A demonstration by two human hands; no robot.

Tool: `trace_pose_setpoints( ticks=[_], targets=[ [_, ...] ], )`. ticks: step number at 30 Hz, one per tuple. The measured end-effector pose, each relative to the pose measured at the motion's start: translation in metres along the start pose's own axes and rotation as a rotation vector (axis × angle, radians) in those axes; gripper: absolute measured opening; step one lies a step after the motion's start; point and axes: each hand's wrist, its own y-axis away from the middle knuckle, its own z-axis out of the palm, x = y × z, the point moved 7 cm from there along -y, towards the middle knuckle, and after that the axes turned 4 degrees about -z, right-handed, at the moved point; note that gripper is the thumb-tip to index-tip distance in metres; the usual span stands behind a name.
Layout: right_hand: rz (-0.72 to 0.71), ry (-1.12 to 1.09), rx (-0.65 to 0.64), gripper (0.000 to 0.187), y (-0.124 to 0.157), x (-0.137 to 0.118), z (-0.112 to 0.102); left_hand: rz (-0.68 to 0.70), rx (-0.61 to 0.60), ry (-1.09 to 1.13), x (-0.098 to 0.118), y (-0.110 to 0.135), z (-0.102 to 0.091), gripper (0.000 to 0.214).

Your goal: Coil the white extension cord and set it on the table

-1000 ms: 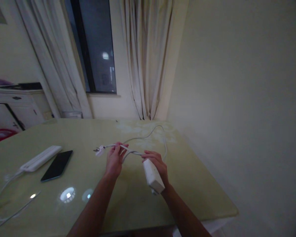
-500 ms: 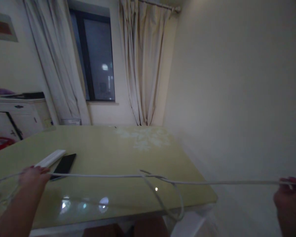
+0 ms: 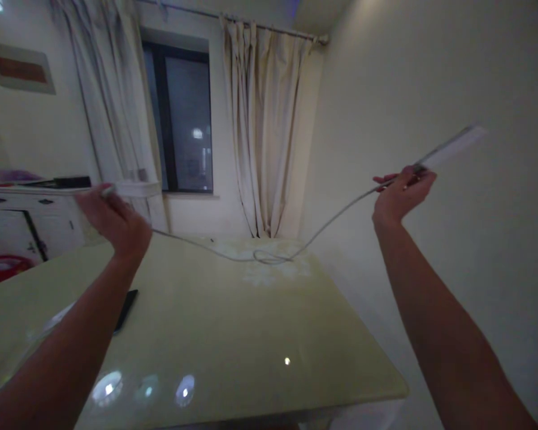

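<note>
A thin pale cable (image 3: 332, 220) runs between my two raised hands and sags in the middle, where it crosses itself in a small loop. My left hand (image 3: 116, 218), at the left above the table, is closed on one part of it. Beside those fingers a pale blurred shape (image 3: 137, 189) shows; I cannot make out what it is. Higher up on the right, my right hand (image 3: 403, 191) has its fingers pinched round the other side of the cable. A whitish streak (image 3: 452, 148), smeared by motion, sticks out past that hand.
Below lies a glossy yellow-green table (image 3: 233, 334). A dark flat phone-like slab (image 3: 126, 310) rests on it, partly behind my left forearm, beside a white item (image 3: 59, 316). Wall (image 3: 430, 269) borders the right side; a white cabinet (image 3: 49, 224) and a red basin (image 3: 4, 272) stand left.
Both hands have risen from table height and come closer together. The cable, stretched straight before, now hangs slack, and its loop sits higher in view and looks smaller.
</note>
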Motion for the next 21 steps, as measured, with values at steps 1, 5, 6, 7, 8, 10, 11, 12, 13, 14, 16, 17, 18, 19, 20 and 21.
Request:
trace_pose_setpoints(
  ticks=[1, 5, 6, 7, 8, 10, 11, 12, 13, 14, 16, 17, 18, 19, 20, 21],
  targets=[
    [-0.028, -0.045, -0.034, 0.016, 0.011, -0.001, 0.009, 0.078, 0.000, -0.026, 0.011, 0.004, 0.005, 0.015],
    [0.118, -0.078, -0.350, 0.028, 0.111, 0.036, 0.027, 0.020, -0.311, 0.101, 0.018, 0.067, 0.045, 0.010],
    [0.164, -0.052, -0.436, 0.032, 0.147, 0.049, 0.027, -0.078, -0.395, 0.147, 0.014, 0.093, 0.056, 0.011],
    [0.209, -0.023, -0.493, 0.036, 0.184, 0.062, 0.024, -0.189, -0.457, 0.187, 0.008, 0.120, 0.065, 0.012],
    [0.253, -0.002, -0.523, 0.039, 0.221, 0.074, 0.020, -0.305, -0.491, 0.214, 0.002, 0.147, 0.071, 0.013],
    [0.363, 0.012, -0.580, 0.045, 0.290, 0.095, 0.012, -0.498, -0.533, 0.291, -0.007, 0.200, 0.082, 0.015],
    [0.425, 0.006, -0.608, 0.046, 0.322, 0.103, 0.009, -0.579, -0.560, 0.348, -0.010, 0.223, 0.087, 0.017],
    [0.493, -0.009, -0.637, 0.047, 0.351, 0.109, 0.007, -0.650, -0.601, 0.391, -0.012, 0.246, 0.093, 0.022],
    [0.566, -0.038, -0.671, 0.048, 0.377, 0.114, 0.007, -0.698, -0.643, 0.403, -0.013, 0.265, 0.098, 0.028],
    [0.642, -0.083, -0.698, 0.049, 0.400, 0.116, 0.006, -0.725, -0.668, 0.424, -0.013, 0.282, 0.102, 0.035],
    [0.782, -0.165, -0.760, 0.051, 0.437, 0.118, 0.005, -0.723, -0.688, 0.451, -0.013, 0.307, 0.107, 0.046],
    [0.833, -0.192, -0.804, 0.051, 0.451, 0.117, 0.004, -0.704, -0.696, 0.453, -0.012, 0.317, 0.108, 0.049],
    [0.863, -0.210, -0.853, 0.050, 0.461, 0.116, 0.003, -0.679, -0.715, 0.455, -0.011, 0.327, 0.109, 0.049],
    [0.868, -0.222, -0.902, 0.049, 0.468, 0.114, 0.001, -0.653, -0.747, 0.459, -0.010, 0.337, 0.110, 0.048],
    [0.852, -0.234, -0.944, 0.047, 0.472, 0.112, -0.001, -0.630, -0.793, 0.471, -0.008, 0.347, 0.111, 0.047],
    [0.827, -0.249, -0.978, 0.046, 0.473, 0.110, -0.003, -0.612, -0.851, 0.492, -0.006, 0.356, 0.112, 0.046]
  ],
)
